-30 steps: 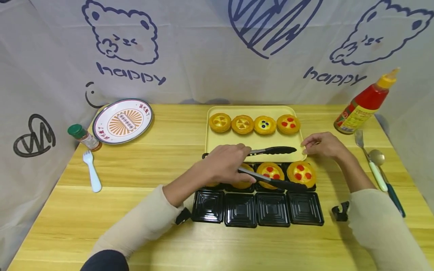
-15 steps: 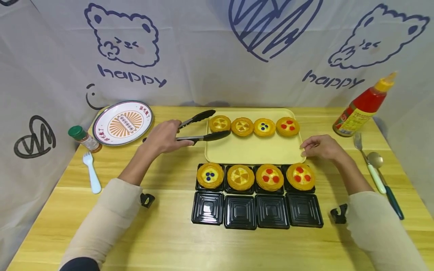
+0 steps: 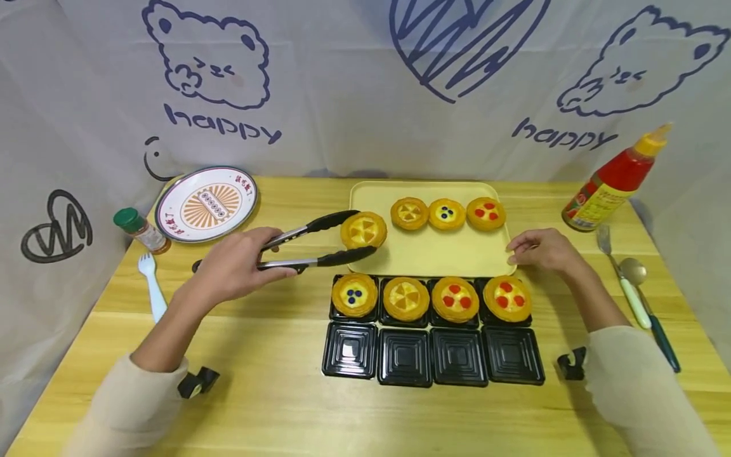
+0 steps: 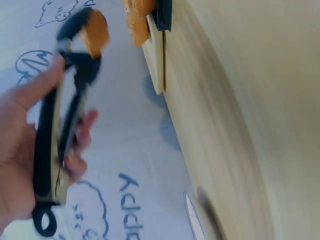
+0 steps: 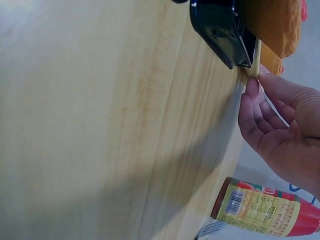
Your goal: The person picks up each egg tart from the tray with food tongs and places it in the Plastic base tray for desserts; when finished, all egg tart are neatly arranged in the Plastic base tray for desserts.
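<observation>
My left hand (image 3: 237,266) grips black-tipped metal tongs (image 3: 294,236), whose tips clasp a tart (image 3: 364,231) topped with yellow-orange wedges, lifted over the left edge of the cream tray (image 3: 434,254). In the left wrist view the tongs and tart are blurred. My right hand (image 3: 542,247) pinches the tray's right rim between thumb and fingers, as the right wrist view shows. On the tray's far side sit a wedge-topped tart (image 3: 409,213), a blue-dotted tart (image 3: 447,214) and a red-dotted tart (image 3: 486,213).
In front of the tray, several tarts stand in black boxes (image 3: 349,350) with open lids. A white plate (image 3: 207,204), green-capped shaker (image 3: 143,230) and light-blue fork (image 3: 151,285) lie left. A red sauce bottle (image 3: 613,181), metal fork (image 3: 625,276) and spoon (image 3: 635,271) are right.
My left hand first swung left with the tongs, then closed them on the leftmost tart and lifted it off the tray, toward me. My right hand has stayed at the tray's rim.
</observation>
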A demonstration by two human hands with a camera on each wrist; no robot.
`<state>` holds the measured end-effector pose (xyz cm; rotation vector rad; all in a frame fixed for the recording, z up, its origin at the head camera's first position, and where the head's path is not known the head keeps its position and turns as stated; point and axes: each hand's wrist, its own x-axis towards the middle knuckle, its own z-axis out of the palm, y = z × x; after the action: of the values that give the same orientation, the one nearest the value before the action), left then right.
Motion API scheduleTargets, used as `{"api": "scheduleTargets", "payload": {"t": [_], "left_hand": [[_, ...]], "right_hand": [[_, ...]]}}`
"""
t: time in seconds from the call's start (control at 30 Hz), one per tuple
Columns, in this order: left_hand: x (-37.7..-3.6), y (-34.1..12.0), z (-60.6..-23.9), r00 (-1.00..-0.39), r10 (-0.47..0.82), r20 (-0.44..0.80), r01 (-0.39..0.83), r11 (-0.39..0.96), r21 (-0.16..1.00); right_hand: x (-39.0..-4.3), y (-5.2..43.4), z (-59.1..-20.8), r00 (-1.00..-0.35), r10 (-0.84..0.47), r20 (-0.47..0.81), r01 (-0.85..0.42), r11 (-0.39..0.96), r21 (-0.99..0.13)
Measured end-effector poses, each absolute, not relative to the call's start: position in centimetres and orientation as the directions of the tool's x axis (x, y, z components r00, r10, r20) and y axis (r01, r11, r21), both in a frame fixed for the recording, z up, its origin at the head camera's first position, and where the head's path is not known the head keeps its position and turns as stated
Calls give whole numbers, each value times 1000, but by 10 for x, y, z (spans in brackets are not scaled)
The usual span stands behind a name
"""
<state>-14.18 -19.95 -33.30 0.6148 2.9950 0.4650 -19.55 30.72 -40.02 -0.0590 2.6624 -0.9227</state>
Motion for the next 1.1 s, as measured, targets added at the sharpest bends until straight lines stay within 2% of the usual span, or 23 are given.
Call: {"api": "scheduleTargets", "payload": {"t": [0.17,0.43,0.8,1.1], "left_hand": [[-103,-225,-327,-881,471,-49,407,807,428],[-69,-240,-330,-833,530,-157,420,791,444],[-65,-236,-339,-819,544,-184,439,799,411],[-75,-236,-319,-804,576,-148,448,750,486]], "right_hand": [[-195,306,-399,-948,-134,-290,70,799,-597],[-193,307,-397,-948,-138,-287,63,802,-594],[-195,305,-399,-947,-135,-293,71,798,-598],[-195,305,-398,-947,-131,-292,75,796,-601]]}}
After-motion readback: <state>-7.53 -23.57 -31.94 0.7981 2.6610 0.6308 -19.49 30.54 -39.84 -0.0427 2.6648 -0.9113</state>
